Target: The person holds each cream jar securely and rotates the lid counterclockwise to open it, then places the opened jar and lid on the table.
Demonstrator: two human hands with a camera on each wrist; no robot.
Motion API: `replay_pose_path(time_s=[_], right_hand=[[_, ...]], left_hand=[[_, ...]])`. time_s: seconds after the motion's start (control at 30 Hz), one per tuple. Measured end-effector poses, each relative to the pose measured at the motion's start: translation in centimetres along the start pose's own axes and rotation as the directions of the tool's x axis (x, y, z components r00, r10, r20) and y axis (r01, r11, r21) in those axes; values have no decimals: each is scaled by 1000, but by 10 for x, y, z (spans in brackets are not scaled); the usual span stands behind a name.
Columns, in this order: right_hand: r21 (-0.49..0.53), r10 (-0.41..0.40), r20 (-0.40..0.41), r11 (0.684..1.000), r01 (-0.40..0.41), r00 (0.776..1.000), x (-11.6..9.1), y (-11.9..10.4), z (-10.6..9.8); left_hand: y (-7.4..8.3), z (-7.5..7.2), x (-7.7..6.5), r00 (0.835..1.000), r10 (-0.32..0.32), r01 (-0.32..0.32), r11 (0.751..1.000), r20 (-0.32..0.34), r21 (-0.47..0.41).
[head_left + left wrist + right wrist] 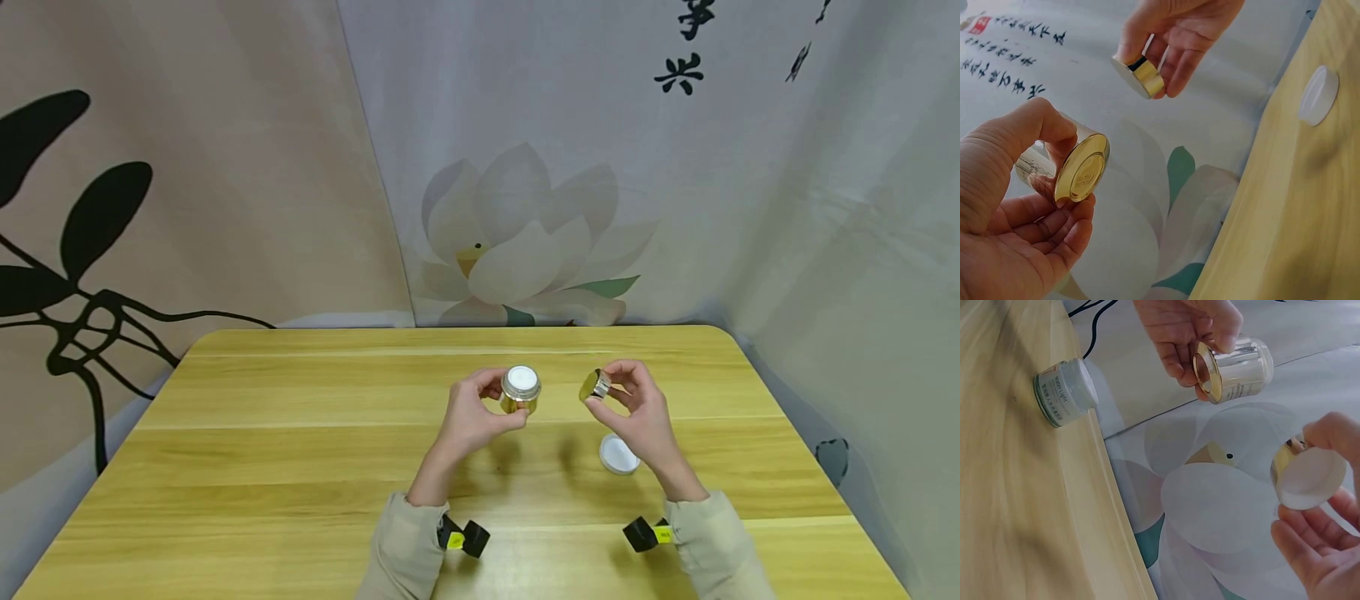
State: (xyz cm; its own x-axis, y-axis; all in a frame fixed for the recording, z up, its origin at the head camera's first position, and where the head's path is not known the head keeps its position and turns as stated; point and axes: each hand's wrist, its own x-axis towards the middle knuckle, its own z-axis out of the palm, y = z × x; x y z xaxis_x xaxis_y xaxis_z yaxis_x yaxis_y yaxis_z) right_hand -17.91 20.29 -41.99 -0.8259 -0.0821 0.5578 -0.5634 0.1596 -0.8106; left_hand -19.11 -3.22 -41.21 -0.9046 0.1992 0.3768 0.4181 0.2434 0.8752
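In the head view my left hand grips a small gold cosmetic jar above the table, its white top facing up. The left wrist view shows the jar's shiny gold base between thumb and fingers. My right hand pinches a gold screw lid, tilted on its side and apart from the jar. Its white inside shows in the right wrist view. Below the right hand, a white round lid lies on the table, partly overlapped by that hand.
A white jar with printed lettering and a green base stands on the wooden table in the right wrist view. Behind the table's far edge hangs a printed curtain. Black wrist devices sit by both cuffs.
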Motion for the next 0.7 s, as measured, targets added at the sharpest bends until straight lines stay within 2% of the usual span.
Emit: replay_pose_path(time_s=[0.17, 0.43, 0.7], right_hand=[[-19, 3, -14, 1000, -3, 1000, -1, -2, 0], [-122, -7, -31, 992, 3, 999, 0, -23, 4], [-202, -6, -15, 979, 3, 1000, -3, -26, 7]], left_hand=[[0, 1, 0, 1000, -1, 1, 1000, -1, -6], [1, 2, 0, 1000, 6, -6, 1000, 7, 4], [1, 1, -1, 1000, 23, -23, 1000, 7, 11]])
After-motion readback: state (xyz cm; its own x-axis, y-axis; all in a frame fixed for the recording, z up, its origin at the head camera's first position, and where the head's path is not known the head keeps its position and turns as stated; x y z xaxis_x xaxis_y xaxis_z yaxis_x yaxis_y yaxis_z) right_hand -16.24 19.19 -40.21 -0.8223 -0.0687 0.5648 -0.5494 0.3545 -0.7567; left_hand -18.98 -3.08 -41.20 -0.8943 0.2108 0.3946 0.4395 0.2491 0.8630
